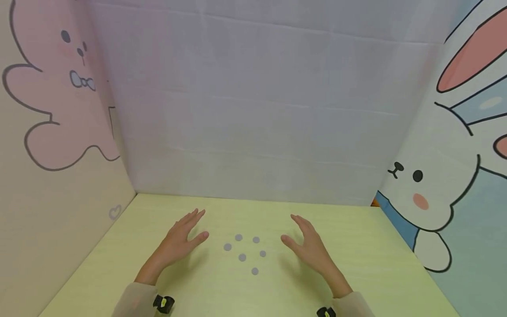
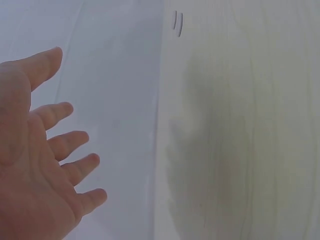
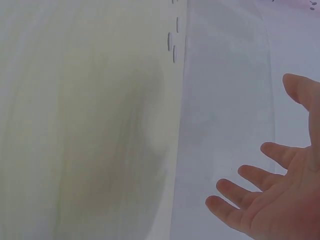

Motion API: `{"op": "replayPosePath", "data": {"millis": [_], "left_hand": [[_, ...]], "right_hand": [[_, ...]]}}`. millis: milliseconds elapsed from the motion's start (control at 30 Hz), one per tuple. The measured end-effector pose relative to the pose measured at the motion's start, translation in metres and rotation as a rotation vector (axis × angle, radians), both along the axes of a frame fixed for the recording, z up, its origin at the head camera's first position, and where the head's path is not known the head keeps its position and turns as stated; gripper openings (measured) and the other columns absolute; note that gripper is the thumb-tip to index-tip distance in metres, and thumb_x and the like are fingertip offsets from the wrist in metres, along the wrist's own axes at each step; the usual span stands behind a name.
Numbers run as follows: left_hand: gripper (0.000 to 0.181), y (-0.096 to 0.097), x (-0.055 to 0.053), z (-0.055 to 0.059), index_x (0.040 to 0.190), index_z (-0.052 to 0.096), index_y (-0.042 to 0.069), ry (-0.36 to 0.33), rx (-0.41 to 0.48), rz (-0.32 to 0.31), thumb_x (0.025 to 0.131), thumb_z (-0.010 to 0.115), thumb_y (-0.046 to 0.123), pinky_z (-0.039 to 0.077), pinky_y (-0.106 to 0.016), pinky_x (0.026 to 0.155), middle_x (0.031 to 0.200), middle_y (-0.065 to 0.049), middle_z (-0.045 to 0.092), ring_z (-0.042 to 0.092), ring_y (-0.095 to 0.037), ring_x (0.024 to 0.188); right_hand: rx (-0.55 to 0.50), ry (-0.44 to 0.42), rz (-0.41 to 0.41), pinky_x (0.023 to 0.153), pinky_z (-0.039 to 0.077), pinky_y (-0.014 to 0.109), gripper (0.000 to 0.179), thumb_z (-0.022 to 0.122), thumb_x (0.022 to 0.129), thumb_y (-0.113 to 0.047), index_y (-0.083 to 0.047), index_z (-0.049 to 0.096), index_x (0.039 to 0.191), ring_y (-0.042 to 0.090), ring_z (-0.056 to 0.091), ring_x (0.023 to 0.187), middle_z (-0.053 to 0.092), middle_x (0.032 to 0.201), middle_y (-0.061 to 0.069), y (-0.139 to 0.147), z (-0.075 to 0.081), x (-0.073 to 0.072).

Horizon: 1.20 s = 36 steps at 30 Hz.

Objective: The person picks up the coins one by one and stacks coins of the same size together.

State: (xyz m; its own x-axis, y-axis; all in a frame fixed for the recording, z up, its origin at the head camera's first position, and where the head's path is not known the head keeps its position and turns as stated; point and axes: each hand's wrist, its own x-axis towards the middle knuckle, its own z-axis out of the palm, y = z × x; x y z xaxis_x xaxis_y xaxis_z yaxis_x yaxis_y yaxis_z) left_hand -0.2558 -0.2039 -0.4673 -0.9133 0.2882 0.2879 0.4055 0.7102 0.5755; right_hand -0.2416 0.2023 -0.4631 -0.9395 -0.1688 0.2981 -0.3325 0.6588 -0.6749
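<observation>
Several small, flat grey discs lie scattered on the pale yellow tabletop, between the two hands. My left hand is held above the table to the left of them, fingers spread and thumb apart. On the other side my right hand hovers in much the same way, its thumb toward the discs. Neither hand touches anything, and both cast shadows on the wood. In the left wrist view, two discs appear edge-on at the top; the right wrist view shows more discs near the table's edge.
A whitish cloth wall rises behind the table. The left panel carries a pink cartoon animal, the right panel a white rabbit. Dark bands with small devices sit on both wrists, over light sleeves.
</observation>
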Motion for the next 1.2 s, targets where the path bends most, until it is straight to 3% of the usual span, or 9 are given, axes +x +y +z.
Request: {"op": "replayPosePath", "data": {"millis": [233, 600, 1200], "left_hand": [[0.072, 0.005, 0.001, 0.001, 0.165, 0.038, 0.012, -0.024, 0.046, -0.017, 0.106, 0.064, 0.045, 0.027, -0.081, 0.113, 0.171, -0.019, 0.03, 0.028, -0.052, 0.155], [0.068, 0.007, 0.001, 0.0, 0.162, 0.044, 0.01, -0.05, 0.081, -0.027, 0.106, 0.066, 0.042, 0.03, -0.077, 0.115, 0.168, -0.022, 0.036, 0.033, -0.052, 0.153], [0.066, 0.009, -0.011, -0.001, 0.156, 0.052, 0.01, -0.059, 0.042, -0.084, 0.102, 0.071, 0.043, 0.037, -0.073, 0.113, 0.163, -0.022, 0.045, 0.041, -0.05, 0.149]], "right_hand": [[-0.024, 0.002, 0.012, 0.119, 0.034, 0.069, 0.075, 0.073, 0.1, -0.043, -0.006, 0.046, 0.159, 0.045, 0.039, 0.152, 0.043, 0.163, 0.02, -0.009, -0.003, -0.004], [-0.016, 0.013, 0.059, 0.117, 0.038, 0.067, 0.07, 0.075, 0.098, -0.041, -0.007, 0.052, 0.155, 0.042, 0.045, 0.147, 0.049, 0.158, 0.017, -0.026, -0.007, -0.01], [0.033, 0.009, 0.139, 0.112, 0.043, 0.068, 0.065, 0.076, 0.098, -0.041, -0.006, 0.057, 0.15, 0.047, 0.049, 0.142, 0.05, 0.156, 0.023, -0.046, -0.011, -0.017]]}}
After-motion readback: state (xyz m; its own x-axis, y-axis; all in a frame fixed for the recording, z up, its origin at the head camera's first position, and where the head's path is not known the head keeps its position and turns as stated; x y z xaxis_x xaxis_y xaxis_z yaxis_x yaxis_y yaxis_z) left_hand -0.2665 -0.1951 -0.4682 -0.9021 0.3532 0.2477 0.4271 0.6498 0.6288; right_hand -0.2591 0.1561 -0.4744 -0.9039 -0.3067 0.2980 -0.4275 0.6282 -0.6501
